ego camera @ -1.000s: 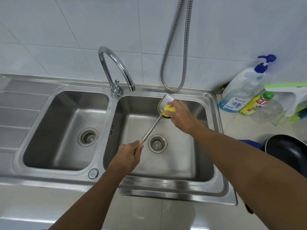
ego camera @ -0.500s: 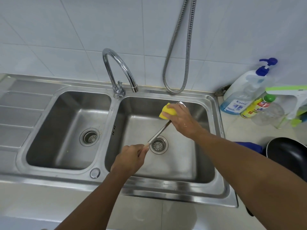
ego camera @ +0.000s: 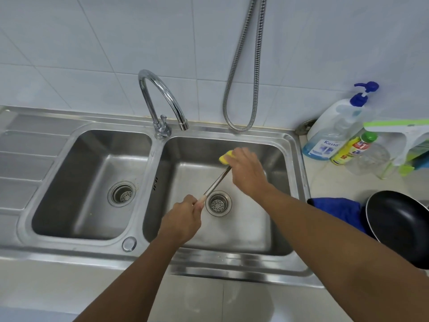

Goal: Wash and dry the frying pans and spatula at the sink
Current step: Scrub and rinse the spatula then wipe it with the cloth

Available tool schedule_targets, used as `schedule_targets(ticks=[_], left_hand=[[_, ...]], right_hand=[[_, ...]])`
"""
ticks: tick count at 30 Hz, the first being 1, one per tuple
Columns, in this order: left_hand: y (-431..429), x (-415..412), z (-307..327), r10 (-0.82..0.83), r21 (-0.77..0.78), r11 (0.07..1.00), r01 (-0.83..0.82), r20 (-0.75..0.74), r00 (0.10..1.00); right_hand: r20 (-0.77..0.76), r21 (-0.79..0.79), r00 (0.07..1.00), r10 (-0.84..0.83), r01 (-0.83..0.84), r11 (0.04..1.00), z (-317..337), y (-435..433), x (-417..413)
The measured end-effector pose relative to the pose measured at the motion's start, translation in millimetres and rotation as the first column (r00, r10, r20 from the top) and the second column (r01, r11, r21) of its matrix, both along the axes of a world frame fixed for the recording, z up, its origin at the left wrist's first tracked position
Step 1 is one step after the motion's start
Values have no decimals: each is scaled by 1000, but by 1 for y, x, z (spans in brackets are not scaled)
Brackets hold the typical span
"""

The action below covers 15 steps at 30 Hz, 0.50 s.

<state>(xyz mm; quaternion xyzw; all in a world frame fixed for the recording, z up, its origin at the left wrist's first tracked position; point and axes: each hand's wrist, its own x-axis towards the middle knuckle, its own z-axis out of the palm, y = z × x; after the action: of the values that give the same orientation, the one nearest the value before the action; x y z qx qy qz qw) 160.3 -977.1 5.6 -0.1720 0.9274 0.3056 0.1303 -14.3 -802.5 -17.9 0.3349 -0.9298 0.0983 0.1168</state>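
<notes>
Over the right basin of the steel sink (ego camera: 294, 168), my left hand (ego camera: 181, 223) grips the handle end of a metal spatula (ego camera: 217, 182). Its shaft slants up to the right. My right hand (ego camera: 248, 173) holds a yellow sponge (ego camera: 226, 157) against the spatula's upper end, and the blade is hidden beneath hand and sponge. A black frying pan (ego camera: 399, 225) sits on the counter at the right edge, partly cut off by my right arm.
A curved tap (ego camera: 162, 101) stands between the two basins, no water running. A metal hose (ego camera: 243, 89) hangs on the tiled wall. Soap bottles (ego camera: 334, 133), a green-and-white squeegee (ego camera: 399, 133) and a blue cloth (ego camera: 336, 210) crowd the right counter. A drainboard (ego camera: 25, 156) lies at left.
My right hand with the sponge slid up over the spatula blade, which showed a second ago and is now covered. The left hand keeps its hold on the handle.
</notes>
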Motion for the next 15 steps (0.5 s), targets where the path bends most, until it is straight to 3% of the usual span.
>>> schedule_targets(ticks=[3, 5, 8, 10, 12, 13, 15], left_hand=[[-1, 5, 3, -39, -81, 996, 35, -46, 998], [-3, 8, 4, -49, -119, 992, 41, -59, 997], [-7, 10, 8, -66, -154, 987, 55, -66, 996], [-10, 13, 10, -129, -215, 970, 111, -75, 989], [-11, 14, 14, -185, -274, 949, 153, -96, 978], [-12, 13, 15, -187, -287, 946, 150, -106, 977], [-13, 8, 16, -150, -270, 956, 116, -107, 983]], right_hand=[[248, -52, 935, -255, 276, 960, 9, 6, -30], [412, -133, 894, -177, 252, 959, 12, 7, -37], [469, -346, 878, 97, 81, 935, 16, -2, -22], [582, -319, 813, 11, 215, 923, 19, -1, -32], [737, -226, 656, -164, 467, 855, 21, 4, -52], [756, -211, 626, -193, 512, 832, 22, 5, -57], [699, -312, 706, -116, 447, 838, 29, -3, -48]])
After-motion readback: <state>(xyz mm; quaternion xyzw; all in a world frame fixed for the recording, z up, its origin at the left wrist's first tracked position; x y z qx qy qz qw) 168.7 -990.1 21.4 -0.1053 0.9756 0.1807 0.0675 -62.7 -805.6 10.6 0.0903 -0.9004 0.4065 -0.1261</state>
